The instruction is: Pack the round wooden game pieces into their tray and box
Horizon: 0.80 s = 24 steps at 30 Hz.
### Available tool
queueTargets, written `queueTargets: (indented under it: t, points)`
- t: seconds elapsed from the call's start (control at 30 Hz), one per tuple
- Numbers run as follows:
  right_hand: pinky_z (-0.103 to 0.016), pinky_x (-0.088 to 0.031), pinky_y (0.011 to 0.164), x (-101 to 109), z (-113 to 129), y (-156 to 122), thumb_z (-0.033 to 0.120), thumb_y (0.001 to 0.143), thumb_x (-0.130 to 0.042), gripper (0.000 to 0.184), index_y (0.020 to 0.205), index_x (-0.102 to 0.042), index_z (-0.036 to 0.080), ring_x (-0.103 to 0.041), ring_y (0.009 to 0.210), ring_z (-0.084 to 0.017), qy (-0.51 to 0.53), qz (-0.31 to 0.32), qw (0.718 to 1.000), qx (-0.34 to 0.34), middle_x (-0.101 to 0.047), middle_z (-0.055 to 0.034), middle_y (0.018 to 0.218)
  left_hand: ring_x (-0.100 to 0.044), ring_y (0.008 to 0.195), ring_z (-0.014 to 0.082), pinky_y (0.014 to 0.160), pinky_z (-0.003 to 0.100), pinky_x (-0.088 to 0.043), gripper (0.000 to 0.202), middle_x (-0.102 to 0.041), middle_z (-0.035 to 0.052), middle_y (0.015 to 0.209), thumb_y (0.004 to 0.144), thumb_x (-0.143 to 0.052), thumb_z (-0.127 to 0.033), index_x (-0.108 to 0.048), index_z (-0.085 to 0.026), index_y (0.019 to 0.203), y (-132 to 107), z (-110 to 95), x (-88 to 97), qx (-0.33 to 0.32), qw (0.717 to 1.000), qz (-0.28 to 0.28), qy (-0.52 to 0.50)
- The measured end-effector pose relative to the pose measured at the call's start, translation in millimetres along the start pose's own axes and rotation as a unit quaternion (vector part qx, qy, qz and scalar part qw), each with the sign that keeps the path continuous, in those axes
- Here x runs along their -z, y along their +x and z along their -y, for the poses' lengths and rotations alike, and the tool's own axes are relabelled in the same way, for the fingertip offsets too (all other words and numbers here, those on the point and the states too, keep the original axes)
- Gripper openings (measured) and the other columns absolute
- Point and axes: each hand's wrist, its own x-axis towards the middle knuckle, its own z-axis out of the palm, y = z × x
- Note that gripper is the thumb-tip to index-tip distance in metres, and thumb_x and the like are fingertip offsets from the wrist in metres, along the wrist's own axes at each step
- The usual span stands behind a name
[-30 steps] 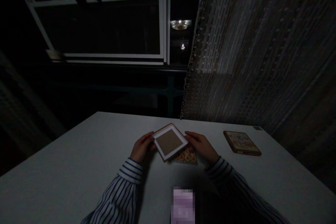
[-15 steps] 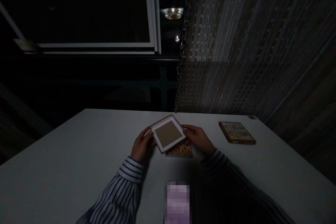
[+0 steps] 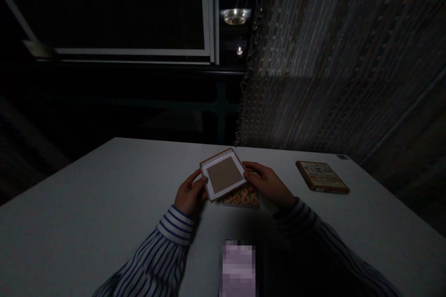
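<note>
The left hand [image 3: 190, 192] and right hand [image 3: 269, 184] grip opposite sides of the box lid [image 3: 226, 175], which has turned slightly over the round pieces [image 3: 240, 199] on the table [image 3: 139, 199]. They stay partly hidden; dim light makes any contact hard to judge.

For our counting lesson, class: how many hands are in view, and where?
2. The left hand grips the left side of the shallow lid; the right hand holds its right corner. No others show.
</note>
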Motion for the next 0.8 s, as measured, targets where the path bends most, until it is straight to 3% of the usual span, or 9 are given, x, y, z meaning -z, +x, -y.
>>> queueTargets:
  t: [0.13, 0.2, 0.3, 0.4, 0.63, 0.8]
  points:
    - [-0.030, -0.052, 0.072, 10, 7, -4, 0.030, 0.078, -0.051, 0.048, 0.122, -0.039, 0.015, -0.062, 0.080, -0.016, -0.077, 0.035, 0.996, 0.038, -0.064, -0.0064, 0.089, -0.064, 0.067, 0.0148, 0.060, 0.024, -0.053, 0.043, -0.068, 0.0060, 0.079, 0.069, -0.062, -0.012, -0.052, -0.011, 0.111, 2, 1, 0.9, 0.002, 0.999, 0.007, -0.031]
    - [-0.032, -0.052, 0.072, 15, 10, -5, 0.030, 0.076, -0.054, 0.052, 0.124, -0.038, 0.016, -0.061, 0.083, -0.017, -0.172, 0.033, 0.980, 0.094, -0.059, -0.0097, 0.102, -0.064, 0.071, 0.0150, 0.063, 0.025, -0.053, 0.043, -0.068, 0.0062, 0.083, 0.069, -0.062, -0.013, -0.052, -0.011, 0.111, 4, 2, 1.4, 0.004, 0.999, 0.007, -0.045]
    - [-0.037, -0.047, 0.085, 20, 11, -6, 0.027, 0.073, -0.058, 0.055, 0.124, -0.039, 0.019, -0.050, 0.105, -0.021, -0.316, 0.034, 0.923, 0.219, -0.041, -0.0124, 0.127, -0.064, 0.074, 0.0156, 0.066, 0.026, -0.053, 0.041, -0.068, 0.0073, 0.088, 0.069, -0.062, -0.014, -0.054, -0.012, 0.109, 5, 1, 2.2, 0.010, 0.998, -0.001, -0.057]
    - [-0.038, -0.039, 0.095, 20, 8, -5, 0.022, 0.073, -0.057, 0.055, 0.125, -0.039, 0.017, -0.038, 0.118, -0.023, -0.409, 0.042, 0.864, 0.290, -0.035, -0.0126, 0.132, -0.064, 0.078, 0.0169, 0.068, 0.026, -0.052, 0.040, -0.067, 0.0090, 0.092, 0.068, -0.063, -0.016, -0.056, -0.011, 0.107, 5, 0, 2.2, 0.020, 0.998, -0.002, -0.058]
    - [-0.038, -0.045, 0.087, 17, 4, -6, 0.019, 0.077, -0.053, 0.036, 0.112, -0.052, 0.014, -0.049, 0.106, -0.023, -0.502, 0.019, 0.788, 0.357, -0.047, -0.0145, 0.122, -0.061, 0.090, 0.0215, 0.081, 0.032, -0.048, 0.049, -0.064, 0.0115, 0.102, 0.063, -0.068, -0.023, -0.057, -0.010, 0.109, 2, 1, -0.3, 0.040, 0.997, 0.026, -0.053]
    - [-0.037, -0.047, 0.084, 19, 7, -7, 0.020, 0.080, -0.049, 0.030, 0.110, -0.053, 0.014, -0.051, 0.102, -0.021, -0.518, 0.022, 0.766, 0.380, -0.052, -0.0132, 0.116, -0.058, 0.095, 0.0239, 0.085, 0.036, -0.045, 0.051, -0.062, 0.0126, 0.106, 0.063, -0.068, -0.031, -0.057, -0.010, 0.108, 3, 4, 1.6, 0.028, 0.997, 0.053, -0.046]
